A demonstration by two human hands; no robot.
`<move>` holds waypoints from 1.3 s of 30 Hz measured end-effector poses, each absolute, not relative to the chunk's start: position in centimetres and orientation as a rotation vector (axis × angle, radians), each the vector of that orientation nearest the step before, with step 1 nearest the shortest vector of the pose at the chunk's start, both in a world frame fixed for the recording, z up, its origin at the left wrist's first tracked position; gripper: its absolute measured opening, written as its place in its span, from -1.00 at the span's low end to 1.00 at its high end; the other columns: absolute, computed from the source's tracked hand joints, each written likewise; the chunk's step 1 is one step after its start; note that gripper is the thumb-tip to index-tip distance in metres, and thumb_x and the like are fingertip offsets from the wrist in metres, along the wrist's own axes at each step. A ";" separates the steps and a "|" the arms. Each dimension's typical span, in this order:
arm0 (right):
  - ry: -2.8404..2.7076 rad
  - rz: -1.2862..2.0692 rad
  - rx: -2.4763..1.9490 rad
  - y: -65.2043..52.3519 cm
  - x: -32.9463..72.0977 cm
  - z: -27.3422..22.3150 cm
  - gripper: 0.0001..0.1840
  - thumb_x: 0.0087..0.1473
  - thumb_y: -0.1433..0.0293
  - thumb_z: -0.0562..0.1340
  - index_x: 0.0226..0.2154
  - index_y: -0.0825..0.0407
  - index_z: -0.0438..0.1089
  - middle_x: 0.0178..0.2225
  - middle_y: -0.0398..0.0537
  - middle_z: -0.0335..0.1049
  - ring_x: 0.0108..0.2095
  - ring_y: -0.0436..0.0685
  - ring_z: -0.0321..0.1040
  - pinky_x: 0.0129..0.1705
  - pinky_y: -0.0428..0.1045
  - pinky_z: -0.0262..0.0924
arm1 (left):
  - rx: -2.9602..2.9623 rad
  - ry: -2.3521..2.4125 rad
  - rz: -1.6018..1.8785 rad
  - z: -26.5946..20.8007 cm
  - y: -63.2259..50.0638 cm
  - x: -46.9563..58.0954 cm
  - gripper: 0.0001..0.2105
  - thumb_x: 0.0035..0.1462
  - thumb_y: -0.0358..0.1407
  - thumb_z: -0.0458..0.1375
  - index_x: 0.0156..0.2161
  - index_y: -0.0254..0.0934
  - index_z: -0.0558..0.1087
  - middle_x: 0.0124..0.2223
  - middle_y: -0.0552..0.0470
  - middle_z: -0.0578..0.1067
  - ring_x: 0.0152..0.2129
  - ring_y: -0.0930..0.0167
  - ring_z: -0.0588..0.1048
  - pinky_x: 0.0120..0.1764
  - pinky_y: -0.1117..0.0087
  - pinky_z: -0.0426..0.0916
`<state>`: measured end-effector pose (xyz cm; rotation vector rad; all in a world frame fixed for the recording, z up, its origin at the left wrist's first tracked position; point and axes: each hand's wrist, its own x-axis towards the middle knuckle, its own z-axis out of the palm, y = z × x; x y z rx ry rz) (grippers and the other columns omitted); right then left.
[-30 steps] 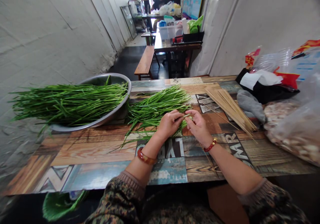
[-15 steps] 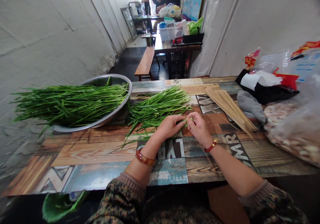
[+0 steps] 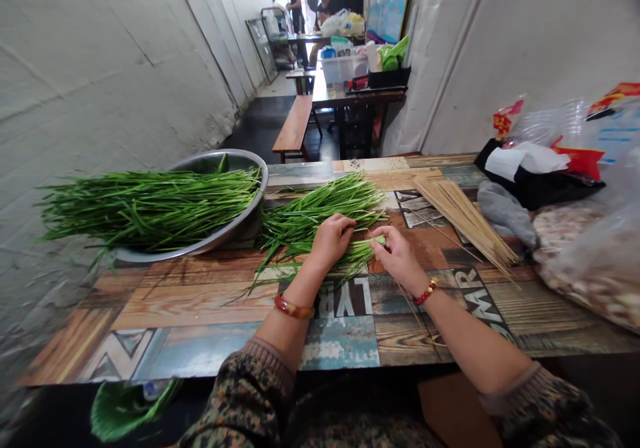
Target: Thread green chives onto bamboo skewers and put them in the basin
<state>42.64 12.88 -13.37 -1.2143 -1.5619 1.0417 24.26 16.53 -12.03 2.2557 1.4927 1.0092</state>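
Since half a second earlier, the left hand [image 3: 333, 241] had parted from the right hand [image 3: 399, 259], lifting a little away over the slender green stalks in a loose heap [image 3: 320, 205]; the right hand remained close to its former place. Its fingers pinched the pale ends of a small bunch of green stalks [image 3: 361, 251], which lay just in front of the heap; the left fingers were curled, and whether they gripped anything could not be told. One thin tan skewer [image 3: 411, 307] slanted from below the right hand toward the near edge of the patchwork wood-patterned surface [image 3: 190, 296].

To the left, a wide silver metal bowl [image 3: 258, 203] hemmed in the heap, long green stalks [image 3: 150, 208] overhanging its far-left rim; to the right lay a fanned bundle of tan wooden skewers [image 3: 463, 225]. Beyond it, a crumpled grey bundle [image 3: 505, 211], a black bag with white and red wrappings [image 3: 530, 185] and a clear plastic bag of pale pieces [image 3: 590, 275] crowded the right side; the left hand and forearm hid part of the heap.
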 end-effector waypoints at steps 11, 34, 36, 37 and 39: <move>-1.552 1.063 -1.247 12.9 42.6 -13.3 -0.65 0.08 0.16 0.19 -0.15 0.03 0.28 -0.55 -0.24 0.24 -0.58 -0.03 0.15 -0.56 -0.13 0.01 | 2.382 1.640 0.968 -11.0 16.1 25.5 -0.90 0.08 -0.44 0.12 -0.41 -0.27 0.45 -0.29 -0.05 0.43 -0.28 0.34 0.39 -0.18 0.30 0.30; -1.560 1.030 -1.163 12.7 42.5 -12.3 -0.65 0.12 0.25 0.14 -0.10 0.09 0.39 -0.57 -0.22 0.27 -0.60 -0.06 0.16 -0.56 -0.14 0.05 | 1.993 1.333 1.240 -10.8 14.9 26.5 -0.92 0.08 -0.41 0.16 -0.40 -0.30 0.49 -0.44 0.07 0.50 -0.47 0.48 0.43 -0.37 0.47 0.28; -1.562 1.025 -1.176 12.6 42.5 -12.2 -0.64 0.11 0.25 0.14 -0.09 0.09 0.40 -0.58 -0.22 0.26 -0.61 -0.06 0.17 -0.56 -0.14 0.05 | 1.988 1.334 1.246 -10.9 14.9 26.5 -0.93 0.08 -0.40 0.16 -0.40 -0.30 0.49 -0.44 0.07 0.50 -0.47 0.48 0.43 -0.37 0.46 0.28; -1.558 1.026 -1.179 12.6 42.5 -12.2 -0.64 0.11 0.25 0.14 -0.09 0.09 0.40 -0.59 -0.23 0.26 -0.61 -0.06 0.17 -0.57 -0.14 0.04 | 1.987 1.334 1.246 -10.9 14.9 26.5 -0.92 0.09 -0.39 0.16 -0.40 -0.30 0.49 -0.44 0.06 0.50 -0.47 0.47 0.43 -0.37 0.46 0.28; -1.553 1.033 -1.179 12.6 42.5 -12.2 -0.64 0.11 0.26 0.14 -0.09 0.09 0.40 -0.60 -0.23 0.25 -0.62 -0.06 0.16 -0.58 -0.14 0.03 | 1.990 1.334 1.243 -10.8 14.9 26.5 -0.92 0.09 -0.39 0.16 -0.40 -0.30 0.49 -0.44 0.06 0.50 -0.48 0.47 0.43 -0.37 0.46 0.28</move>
